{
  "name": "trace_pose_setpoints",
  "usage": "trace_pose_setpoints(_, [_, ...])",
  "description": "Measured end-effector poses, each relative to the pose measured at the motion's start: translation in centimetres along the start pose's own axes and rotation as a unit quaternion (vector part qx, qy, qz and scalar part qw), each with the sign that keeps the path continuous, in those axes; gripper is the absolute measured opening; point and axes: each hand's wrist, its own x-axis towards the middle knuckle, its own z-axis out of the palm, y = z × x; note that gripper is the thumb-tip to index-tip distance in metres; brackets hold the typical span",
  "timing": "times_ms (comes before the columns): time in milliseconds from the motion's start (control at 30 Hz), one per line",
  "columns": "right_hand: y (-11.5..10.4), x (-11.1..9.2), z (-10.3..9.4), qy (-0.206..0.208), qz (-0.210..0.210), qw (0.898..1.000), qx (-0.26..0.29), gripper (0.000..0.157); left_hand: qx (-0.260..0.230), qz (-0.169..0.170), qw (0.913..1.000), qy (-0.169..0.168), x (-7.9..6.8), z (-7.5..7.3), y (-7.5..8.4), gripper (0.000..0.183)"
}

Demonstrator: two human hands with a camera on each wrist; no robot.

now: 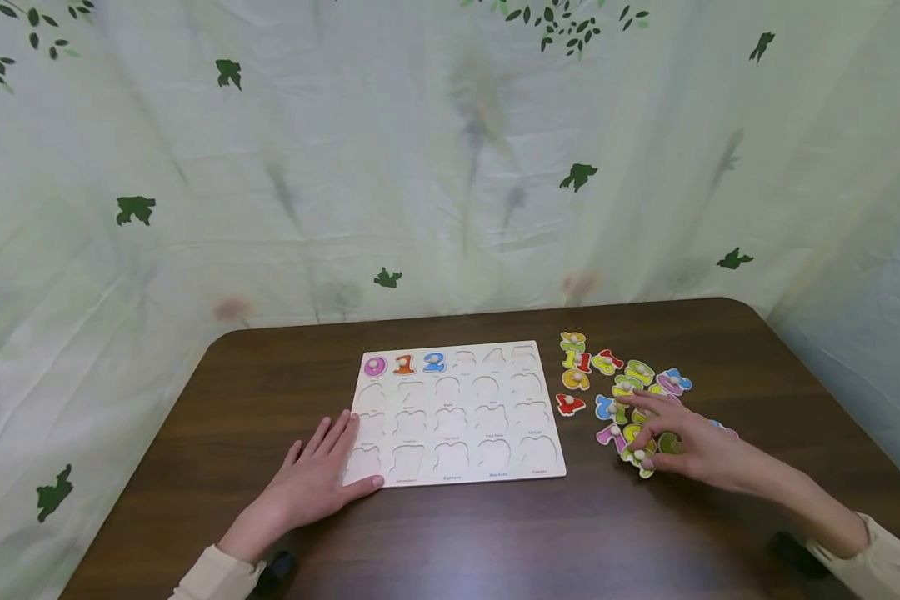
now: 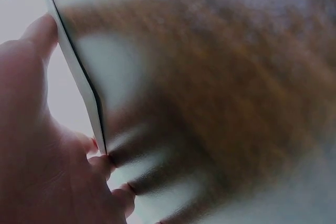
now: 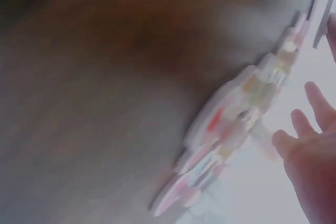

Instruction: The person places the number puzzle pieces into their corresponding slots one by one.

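Observation:
A white number puzzle board [image 1: 457, 425] lies on the table with rows of cut-out recesses. A pink 0 [image 1: 376, 367], an orange 1 [image 1: 404, 365] and a blue 2 [image 1: 434, 362] sit in its top row. My left hand [image 1: 311, 479] rests at the board's lower left corner, fingers along the left edge and thumb on the front edge. Over the pile of knobbed number pieces [image 1: 639, 372] at right, my right hand [image 1: 693, 442] pinches a yellow-green number piece [image 1: 639, 457] between thumb and forefinger, its other fingers spread. In the right wrist view, that piece [image 3: 323, 24] shows edge-on.
A red 4 [image 1: 570, 405] lies alone between board and pile. More pieces, such as a yellow one [image 1: 576, 380], form a column by the board's right edge. The dark wooden table [image 1: 450, 542] ends at a white leaf-patterned curtain [image 1: 330, 167].

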Motion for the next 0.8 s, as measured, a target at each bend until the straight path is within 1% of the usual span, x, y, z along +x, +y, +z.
trace_pose_setpoints(167, [-0.5,1.3,-0.1,0.046,-0.007,0.999,0.023,0.023,0.003,-0.002,1.0000,-0.001,0.0,-0.2,0.1,0.107])
trace_pose_setpoints(267, [-0.8,2.3,0.0,0.076,0.007,0.997,0.019,0.018,0.002,-0.003,1.0000,-0.005,-0.1,-0.2,0.1,0.108])
trace_pose_setpoints(400, [-1.2,3.9,0.4,0.101,0.031,0.994,0.022,0.014,0.003,-0.005,1.0000,-0.005,-0.3,-0.2,0.1,0.108])
trace_pose_setpoints(500, [-1.4,5.1,0.7,0.109,0.048,0.992,0.028,0.011,0.002,-0.004,1.0000,-0.001,-0.3,-0.2,0.0,0.107])
trace_pose_setpoints(633, [-1.6,6.7,1.1,0.108,0.063,0.991,0.045,0.009,0.002,0.000,1.0000,0.001,-0.2,-0.2,0.0,0.106])
trace_pose_setpoints(733, [-1.9,8.1,1.3,0.102,0.064,0.990,0.068,0.011,0.002,0.000,1.0000,-0.001,-0.2,-0.2,0.0,0.106])
trace_pose_setpoints(800, [-2.2,9.1,1.4,0.097,0.060,0.991,0.073,0.011,0.003,-0.003,1.0000,-0.003,-0.2,-0.2,0.0,0.107])
